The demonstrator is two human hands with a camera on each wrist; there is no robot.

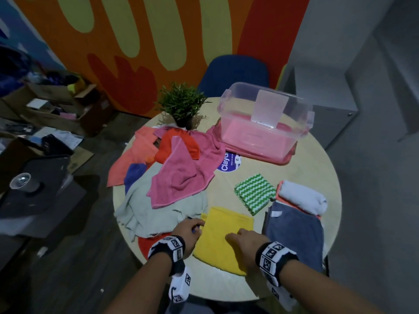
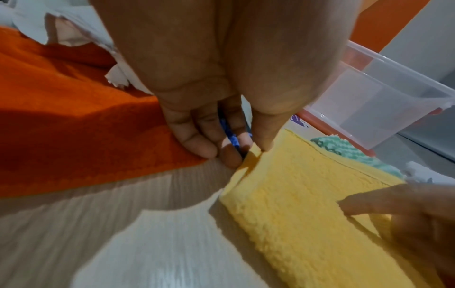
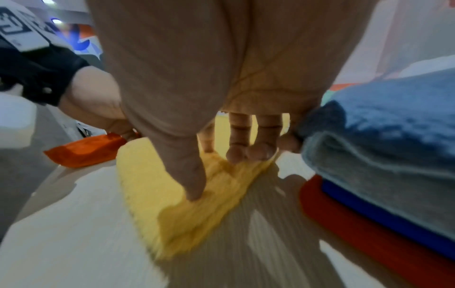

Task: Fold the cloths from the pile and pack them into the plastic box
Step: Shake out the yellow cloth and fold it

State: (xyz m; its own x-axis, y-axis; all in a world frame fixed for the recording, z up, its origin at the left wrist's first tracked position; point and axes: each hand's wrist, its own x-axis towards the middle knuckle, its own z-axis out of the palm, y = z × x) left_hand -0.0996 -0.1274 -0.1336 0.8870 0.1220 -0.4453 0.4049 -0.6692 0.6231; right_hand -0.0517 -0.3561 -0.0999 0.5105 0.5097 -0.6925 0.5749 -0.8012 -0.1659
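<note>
Now both hands, left (image 1: 189, 232) and right (image 1: 244, 242), pinch the yellow cloth (image 1: 223, 240) by opposite edges.

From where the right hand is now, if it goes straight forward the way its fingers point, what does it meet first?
The right hand rests on the yellow cloth, fingers pointing up-left. Going straight on, it would probably slide along that cloth and reach the grey cloth of the pile first; depth is unclear.

Left hand (image 1: 188, 232): palm down, thumb and curled fingers (image 2: 197, 144) pinching the cloth edge at their tips.
Right hand (image 1: 243, 240): palm down, thumb pressed flat, fingers (image 3: 248, 152) curled onto fabric just ahead.
Wrists: both banded, forearms reaching forward.
</note>
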